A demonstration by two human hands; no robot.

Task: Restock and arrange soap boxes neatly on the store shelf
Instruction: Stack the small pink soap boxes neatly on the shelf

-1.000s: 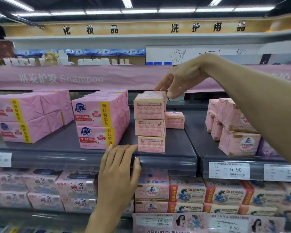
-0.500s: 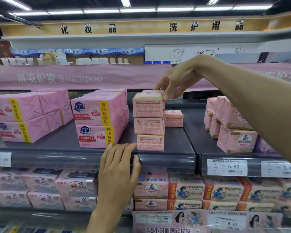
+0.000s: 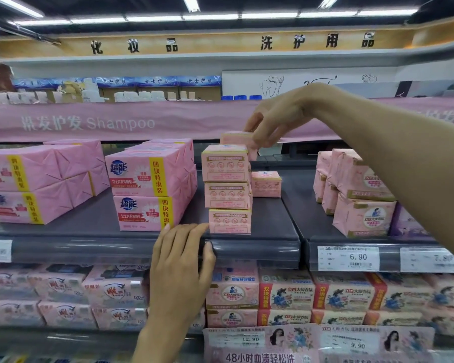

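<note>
Store shelf (image 3: 260, 226) | R hand (image 3: 278, 119) grip pinching soap box (image 3: 235, 138) up top, just behind front stack (image 3: 227, 189) | L hand (image 3: 178, 271) grip loose, resting on shelf edge | tip: lower flat, square edges w/ stack, release gently

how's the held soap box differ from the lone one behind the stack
The held box is pinched by the right hand; the lone box sits untouched. The held box is as high as the stack; the lone box rests on the shelf. Both are pink.
</note>
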